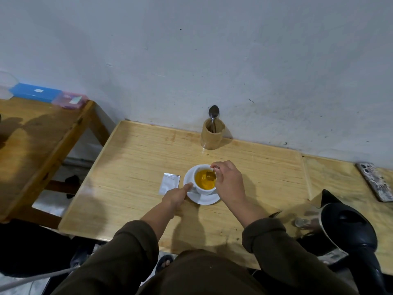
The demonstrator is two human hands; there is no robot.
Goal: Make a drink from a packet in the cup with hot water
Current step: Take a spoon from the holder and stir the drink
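A white cup point(202, 189) full of orange-yellow liquid stands on a white saucer point(205, 200) in the middle of the wooden table. My right hand point(228, 182) is over the cup's right side, pinching a spoon point(211, 176) whose bowl dips into the liquid. My left hand point(175, 196) grips the cup's handle from the left. A silvery packet point(169, 183) lies flat on the table just left of the saucer.
A black electric kettle point(348, 228) stands at the right front. A bamboo holder point(212, 136) with another spoon point(213, 113) stands at the wall. A phone point(375, 181) lies far right. A second table point(38, 141) with plastic boxes is to the left.
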